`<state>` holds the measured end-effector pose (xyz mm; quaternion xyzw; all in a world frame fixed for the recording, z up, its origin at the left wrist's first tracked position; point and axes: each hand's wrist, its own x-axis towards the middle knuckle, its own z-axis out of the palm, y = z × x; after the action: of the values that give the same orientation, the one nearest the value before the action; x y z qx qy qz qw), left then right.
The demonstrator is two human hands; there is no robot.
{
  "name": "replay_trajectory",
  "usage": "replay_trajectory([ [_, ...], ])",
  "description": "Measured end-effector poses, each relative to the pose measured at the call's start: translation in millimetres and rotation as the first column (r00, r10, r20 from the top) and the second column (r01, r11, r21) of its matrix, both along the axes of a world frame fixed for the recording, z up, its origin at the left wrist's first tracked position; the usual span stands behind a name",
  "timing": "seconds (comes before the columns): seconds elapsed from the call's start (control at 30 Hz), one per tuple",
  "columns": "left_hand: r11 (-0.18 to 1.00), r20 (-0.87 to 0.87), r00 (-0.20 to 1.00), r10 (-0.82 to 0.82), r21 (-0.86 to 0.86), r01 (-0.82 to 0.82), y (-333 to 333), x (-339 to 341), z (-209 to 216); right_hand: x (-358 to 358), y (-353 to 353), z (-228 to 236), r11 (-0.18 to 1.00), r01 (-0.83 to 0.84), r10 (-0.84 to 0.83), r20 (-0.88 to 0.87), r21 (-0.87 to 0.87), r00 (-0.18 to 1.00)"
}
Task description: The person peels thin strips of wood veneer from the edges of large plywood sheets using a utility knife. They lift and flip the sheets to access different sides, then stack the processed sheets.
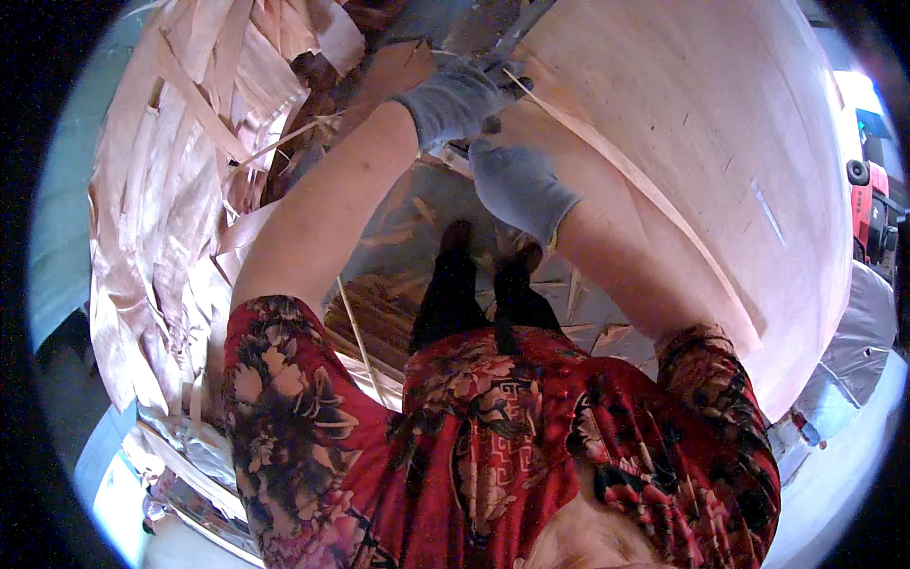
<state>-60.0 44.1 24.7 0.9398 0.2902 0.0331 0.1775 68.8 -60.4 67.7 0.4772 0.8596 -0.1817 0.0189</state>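
Observation:
My left hand, in a grey glove with dark fingertips, is closed at the near edge of a big pale wood veneer sheet. Its fingers pinch the end of a narrow veneer strip, which curves down to the right along the sheet. Just below it, my right hand, also gloved in grey, is curled with its knuckles up. A small pale edge shows beside its fingertips, but what it grips is hidden.
A tall heap of loose veneer strips stands on the left. Scraps litter the floor around my feet, near a stack of brown slats. A red machine and a silvery wrapped bundle are at the far right.

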Motion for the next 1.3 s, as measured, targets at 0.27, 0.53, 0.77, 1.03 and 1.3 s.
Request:
replay_trajectory([
  [0.27,1.000,0.174,0.985,-0.012,-0.022,0.016,-2,-5,-5,10,-6,2,0.995,0.041,-0.047,-0.070,-0.092,0.996],
  [0.53,0.995,0.489,0.872,-0.021,0.098,-0.031,-3,1,-19,40,-22,4,0.996,-0.005,0.020,-0.166,0.089,0.986],
  [0.77,0.963,0.483,0.868,0.115,-0.269,0.022,-4,-4,-26,74,-45,16,0.973,0.078,-0.068,0.057,-0.215,0.996],
  [1.03,0.940,0.038,0.991,0.126,-0.324,-0.107,0,-4,-26,113,-74,0,0.992,0.092,-0.089,0.039,-0.091,0.995],
  [1.3,0.957,-0.257,0.925,0.279,0.158,-0.244,-48,42,2,117,-74,-5,0.968,0.140,-0.127,0.073,-0.210,0.989],
])
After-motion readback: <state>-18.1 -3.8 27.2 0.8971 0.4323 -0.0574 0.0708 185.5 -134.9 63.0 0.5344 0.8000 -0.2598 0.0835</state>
